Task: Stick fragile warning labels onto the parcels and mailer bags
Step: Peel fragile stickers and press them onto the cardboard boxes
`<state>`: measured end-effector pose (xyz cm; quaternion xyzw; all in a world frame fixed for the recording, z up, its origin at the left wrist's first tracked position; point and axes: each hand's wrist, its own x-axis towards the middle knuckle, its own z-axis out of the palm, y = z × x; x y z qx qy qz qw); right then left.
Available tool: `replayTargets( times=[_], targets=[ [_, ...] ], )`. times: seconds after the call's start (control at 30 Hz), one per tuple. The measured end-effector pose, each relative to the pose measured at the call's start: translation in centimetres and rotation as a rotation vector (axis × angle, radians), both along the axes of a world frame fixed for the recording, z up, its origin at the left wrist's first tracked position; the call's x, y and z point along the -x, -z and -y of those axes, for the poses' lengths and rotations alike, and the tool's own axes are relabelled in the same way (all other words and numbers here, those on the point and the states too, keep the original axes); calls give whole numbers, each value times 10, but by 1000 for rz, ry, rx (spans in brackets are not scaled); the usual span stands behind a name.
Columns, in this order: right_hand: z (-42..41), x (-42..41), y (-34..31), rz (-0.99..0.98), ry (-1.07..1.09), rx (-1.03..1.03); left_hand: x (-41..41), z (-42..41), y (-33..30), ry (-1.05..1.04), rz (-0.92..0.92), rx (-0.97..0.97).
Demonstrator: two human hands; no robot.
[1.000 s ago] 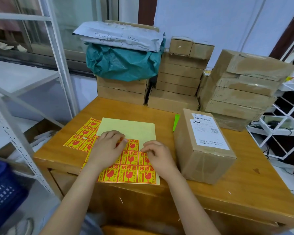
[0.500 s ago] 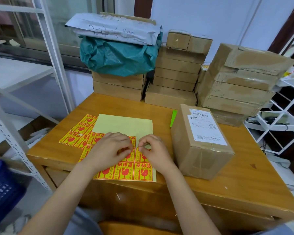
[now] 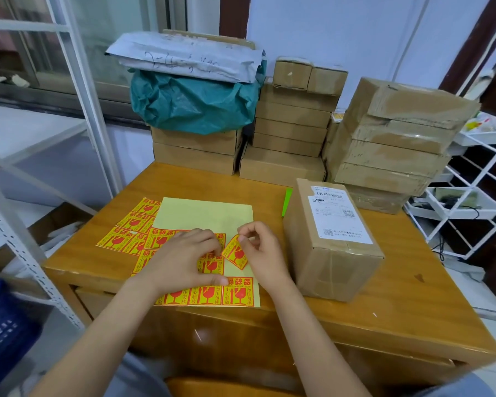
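One fragile label (image 3: 235, 254), seemingly peeled free above the sheet (image 3: 206, 216), was pinched by the right hand (image 3: 259, 253) while the sheet was pressed flat by the left hand (image 3: 181, 260); creasing or self-sticking was risked before the nearby parcel (image 3: 331, 239) was reached

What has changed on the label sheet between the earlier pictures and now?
The right hand has peeled one fragile label off the label sheet and now pinches it by its top corner, lifted and tilted; a bare yellow gap shows where it was. The left hand stays pressed on the sheet. The parcel beside the sheet and the stacked boxes have not moved.
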<state>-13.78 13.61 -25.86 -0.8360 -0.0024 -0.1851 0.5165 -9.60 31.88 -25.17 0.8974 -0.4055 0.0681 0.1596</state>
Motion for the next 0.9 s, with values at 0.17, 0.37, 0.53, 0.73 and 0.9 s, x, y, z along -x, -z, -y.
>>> replayTargets(
  times=[0.17,0.37,0.53,0.73,0.9],
  targets=[
    [-4,7,-14,137,-4,16,5,1,-13,-42,-132,14],
    [-5,35,-56,278,-17,258,37,20,-38,-143,-314,618],
    [14,57,-97,278,-28,266,57,44,-77,-125,-214,749],
    [56,73,-129,400,73,183,72,87,-107,-69,-402,972],
    [101,86,-140,347,229,19,77,131,-116,-128,-598,1164]
  ],
)
